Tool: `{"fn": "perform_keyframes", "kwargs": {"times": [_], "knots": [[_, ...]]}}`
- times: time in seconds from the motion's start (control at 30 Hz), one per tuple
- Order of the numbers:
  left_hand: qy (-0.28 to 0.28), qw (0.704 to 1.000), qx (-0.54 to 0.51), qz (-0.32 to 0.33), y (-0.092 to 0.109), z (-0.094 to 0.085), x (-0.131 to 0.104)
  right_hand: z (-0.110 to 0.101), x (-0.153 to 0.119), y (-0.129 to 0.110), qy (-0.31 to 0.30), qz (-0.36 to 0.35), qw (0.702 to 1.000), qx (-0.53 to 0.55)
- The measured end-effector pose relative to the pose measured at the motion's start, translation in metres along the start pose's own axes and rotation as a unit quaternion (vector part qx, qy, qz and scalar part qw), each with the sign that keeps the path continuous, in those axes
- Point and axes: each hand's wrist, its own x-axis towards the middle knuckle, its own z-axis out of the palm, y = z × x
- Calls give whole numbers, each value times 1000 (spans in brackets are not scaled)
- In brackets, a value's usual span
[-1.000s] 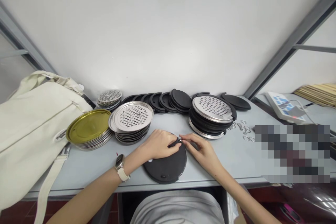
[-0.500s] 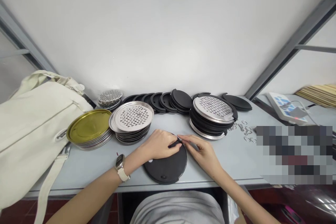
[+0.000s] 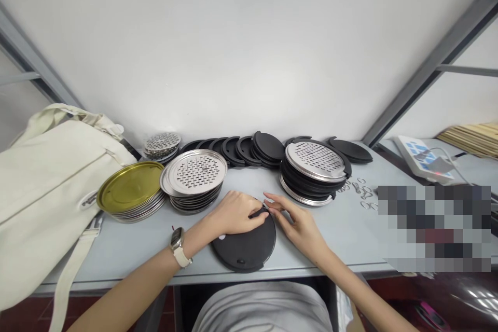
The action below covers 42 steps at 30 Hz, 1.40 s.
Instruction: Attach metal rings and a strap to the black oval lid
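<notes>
A round black disc (image 3: 249,249) lies flat near the front edge of the table, with a small dark slot and a pale spot on its face. My left hand (image 3: 241,213) lies over its far side, thumb and fingers closed at the rim. At the same spot my right hand (image 3: 295,220) reaches in from the right. Its thumb and a finger are pinched together while the index finger stands a little raised. A tiny metal glint (image 3: 265,206) shows between the two hands' fingertips; its shape is too small to make out.
Gold-topped lids (image 3: 132,187) and perforated metal grater discs (image 3: 198,172) are stacked left of my hands. Another stack with a grater disc (image 3: 316,160) stands right, near loose metal rings (image 3: 364,191). Black discs (image 3: 237,151) line the wall. A cream bag (image 3: 66,166) sits far left.
My right index finger has lifted slightly away from the disc's rim. My left hand and the disc stay in nearly the same place; the view has shifted a little.
</notes>
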Motion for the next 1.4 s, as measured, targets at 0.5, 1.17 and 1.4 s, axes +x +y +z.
{"fn": "perform_keyframes", "kwargs": {"times": [0.5,1.17,1.4], "knots": [[14,1000,-14,19,0,-1,1,-1,3,-9,4,-1,1000,-30],[5,1000,-27,-1,5,-6,0,2,2,-6,20,-1,999,-31],[6,1000,-25,-1,4,-5,-1,0,1,-8,5,-30,999,-44]]}}
